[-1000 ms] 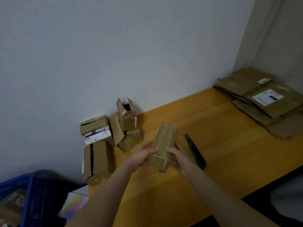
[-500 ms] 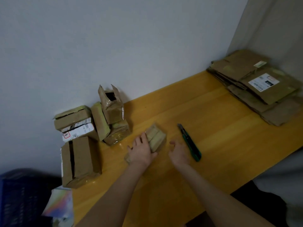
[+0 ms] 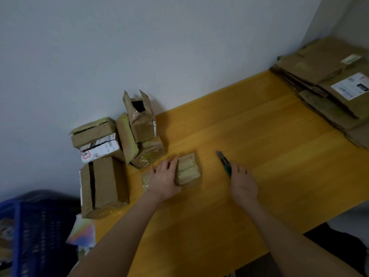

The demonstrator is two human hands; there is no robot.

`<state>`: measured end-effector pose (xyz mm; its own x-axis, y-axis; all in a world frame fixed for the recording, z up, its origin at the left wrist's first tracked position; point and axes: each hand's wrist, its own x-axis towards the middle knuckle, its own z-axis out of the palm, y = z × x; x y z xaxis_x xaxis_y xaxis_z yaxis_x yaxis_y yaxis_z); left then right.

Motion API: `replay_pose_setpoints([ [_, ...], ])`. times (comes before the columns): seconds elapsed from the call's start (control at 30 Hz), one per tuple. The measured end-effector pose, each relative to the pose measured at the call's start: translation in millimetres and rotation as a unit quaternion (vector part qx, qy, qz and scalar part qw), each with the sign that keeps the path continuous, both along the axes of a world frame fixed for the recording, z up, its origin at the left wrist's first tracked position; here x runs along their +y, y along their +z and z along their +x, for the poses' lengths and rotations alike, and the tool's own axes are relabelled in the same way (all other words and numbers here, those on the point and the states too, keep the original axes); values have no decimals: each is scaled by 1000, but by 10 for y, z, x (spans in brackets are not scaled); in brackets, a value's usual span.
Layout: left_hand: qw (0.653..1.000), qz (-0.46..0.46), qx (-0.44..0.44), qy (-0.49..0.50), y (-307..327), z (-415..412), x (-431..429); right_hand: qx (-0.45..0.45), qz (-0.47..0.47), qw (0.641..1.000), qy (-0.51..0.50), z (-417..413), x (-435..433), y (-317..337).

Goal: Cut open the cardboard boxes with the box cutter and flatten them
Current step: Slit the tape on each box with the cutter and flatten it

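A small taped cardboard box [image 3: 187,169] lies flat on the yellow wooden table [image 3: 259,156]. My left hand [image 3: 164,177] rests on its left part, palm down with the fingers straight. The green box cutter [image 3: 224,161] lies on the table to the right of the box, its tip pointing away from me. My right hand [image 3: 242,182] lies over its handle end, and the fingers hide how they sit on the handle.
Several taped boxes [image 3: 119,142] are piled against the wall at the table's left end, one with its top open [image 3: 139,114]. A stack of flattened cardboard [image 3: 329,86] fills the far right corner. A blue crate [image 3: 34,232] stands at the lower left, off the table.
The small box went from being held upright in both hands to lying flat under my left hand. My right hand let go of it and moved right onto the box cutter's handle.
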<state>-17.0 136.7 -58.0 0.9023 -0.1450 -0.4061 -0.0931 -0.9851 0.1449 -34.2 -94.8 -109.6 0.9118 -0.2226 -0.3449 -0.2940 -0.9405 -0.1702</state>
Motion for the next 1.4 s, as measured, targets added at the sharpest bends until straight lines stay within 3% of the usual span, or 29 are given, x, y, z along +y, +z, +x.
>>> replay_pose_setpoints([
  [0.1, 999, -28, 9, 22, 69, -29, 37, 55, 42, 997, -22, -40, 98, 27],
  [0.2, 999, -19, 21, 21, 161, -116, 85, 112, 190, 971, -95, -50, 182, 99],
  [0.33, 999, 15, 24, 24, 219, -282, 186, 85, 382, 907, -157, -154, 330, 284],
  [0.43, 998, 33, 20, 42, 245, -429, 239, 62, 439, 883, -156, -265, 375, 455],
  [0.63, 997, 5, 38, 70, 216, -520, 305, 41, 289, 956, 29, -489, 321, 563],
  [0.73, 995, -26, 38, 86, 190, -515, 290, 41, 191, 978, 72, -521, 297, 581],
  [1.0, 996, -17, 28, 79, 170, -505, 293, 38, 191, 976, 96, -536, 321, 595],
  [1.2, 998, -2, 29, 58, 229, -493, 300, 4, 98, 984, 148, -474, 305, 673],
  [1.4, 998, -5, 24, 62, 213, -507, 288, -10, 93, 979, 179, -467, 285, 754],
])
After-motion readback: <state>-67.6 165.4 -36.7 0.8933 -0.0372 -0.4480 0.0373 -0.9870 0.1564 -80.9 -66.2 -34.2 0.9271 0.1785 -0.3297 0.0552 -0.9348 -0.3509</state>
